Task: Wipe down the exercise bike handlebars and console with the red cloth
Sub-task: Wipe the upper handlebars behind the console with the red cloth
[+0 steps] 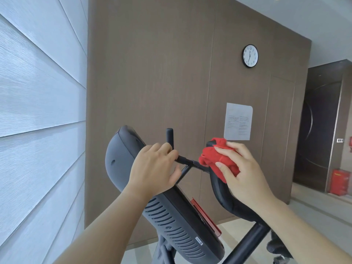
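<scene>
**Two hands, one cloth, one bike**

One red cloth (217,161), bunched up, and the right hand (242,170) clamps it onto the black handlebar (224,195) at three o'clock. Left hand (156,168) curls narrow round the thin crossbar (185,160), gripping it bare, just beside the cloth. One console (171,212) runs from centre to six o'clock, half hidden by the left forearm. Up at one o'clock: one clock (250,55), one paper notice (238,121) below it on the brown wall (152,73).
</scene>
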A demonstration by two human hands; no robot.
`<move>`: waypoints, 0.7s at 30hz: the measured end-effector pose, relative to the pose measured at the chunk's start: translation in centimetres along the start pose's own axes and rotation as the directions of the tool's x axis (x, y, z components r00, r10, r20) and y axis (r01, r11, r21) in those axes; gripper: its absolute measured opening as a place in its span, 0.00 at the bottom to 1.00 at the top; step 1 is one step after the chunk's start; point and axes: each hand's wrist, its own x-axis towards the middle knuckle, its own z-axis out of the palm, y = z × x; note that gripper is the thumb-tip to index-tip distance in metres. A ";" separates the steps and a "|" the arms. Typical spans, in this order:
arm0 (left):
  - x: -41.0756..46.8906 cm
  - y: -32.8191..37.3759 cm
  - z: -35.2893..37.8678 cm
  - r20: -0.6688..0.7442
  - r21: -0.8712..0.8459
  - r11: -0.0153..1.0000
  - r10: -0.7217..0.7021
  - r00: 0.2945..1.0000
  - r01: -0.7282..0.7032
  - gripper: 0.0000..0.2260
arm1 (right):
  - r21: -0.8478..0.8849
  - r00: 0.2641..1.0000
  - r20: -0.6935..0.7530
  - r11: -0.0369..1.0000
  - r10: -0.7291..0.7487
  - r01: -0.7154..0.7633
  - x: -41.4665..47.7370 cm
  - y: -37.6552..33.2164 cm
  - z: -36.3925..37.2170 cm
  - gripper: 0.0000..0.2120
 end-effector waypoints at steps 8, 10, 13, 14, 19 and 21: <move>-0.7 0.3 0.4 0.042 0.076 0.997 -0.028 0.999 0.025 0.17 | 0.155 0.994 -0.017 0.982 0.110 -0.106 0.6 0.4 0.3 0.20; -0.7 0.3 0.4 0.067 0.093 0.995 -0.024 0.997 0.018 0.19 | 0.175 0.989 -0.037 0.976 0.142 -0.133 -1.0 0.9 0.8 0.20; -0.7 0.3 0.3 0.069 0.112 0.994 -0.012 0.998 0.004 0.19 | 0.198 0.984 -0.004 0.965 0.176 -0.171 -2.4 1.9 0.4 0.19; -0.7 0.4 0.3 0.068 0.120 0.993 -0.014 0.998 0.006 0.19 | 0.199 0.983 -0.005 0.964 0.183 -0.178 -2.4 2.1 0.1 0.19; -0.7 0.4 0.3 0.090 0.130 0.991 -0.023 0.996 0.011 0.20 | 0.175 0.986 -0.039 0.973 0.161 -0.152 -1.4 1.2 0.2 0.21; -0.7 0.4 0.3 0.092 0.130 0.992 -0.022 0.996 0.010 0.20 | 0.188 0.986 -0.025 0.969 0.168 -0.160 -2.2 1.1 0.8 0.21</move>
